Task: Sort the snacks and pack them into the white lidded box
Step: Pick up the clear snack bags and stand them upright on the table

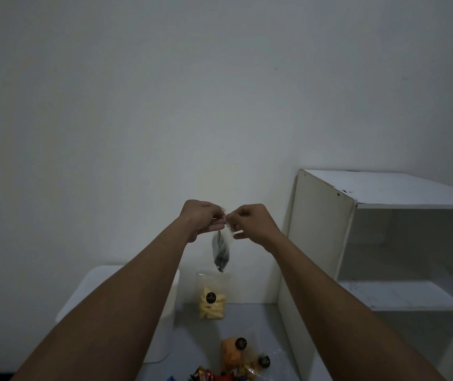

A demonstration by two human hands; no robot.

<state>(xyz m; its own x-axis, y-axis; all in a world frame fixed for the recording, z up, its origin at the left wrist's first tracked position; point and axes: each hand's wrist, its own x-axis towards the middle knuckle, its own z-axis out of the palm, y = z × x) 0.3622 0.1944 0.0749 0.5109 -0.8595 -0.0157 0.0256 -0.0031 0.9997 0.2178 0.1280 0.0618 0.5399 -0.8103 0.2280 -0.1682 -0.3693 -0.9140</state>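
Small bag (221, 253): I hold it up high by its top edge, so the dark snack inside hangs down and I can see what kind it is
Left hand (200, 218): my fingers and thumb pinch one side of the bag's top
Right hand (250, 222): pinches the other side of the top, right beside my left hand
Arms: both stretched out and lifted in front of me
White box (93, 287): low on my left, partly under my left arm; the lid looks to be on, so I think it must come off before I pack
Yellow snack bag (212, 298): stands by the wall next to the box, below the hanging bag
Orange snack bag (232, 350): lies on the grey table (250, 317) near me, waiting to be sorted
Shiny sweets (206, 376): in a little heap at the near edge
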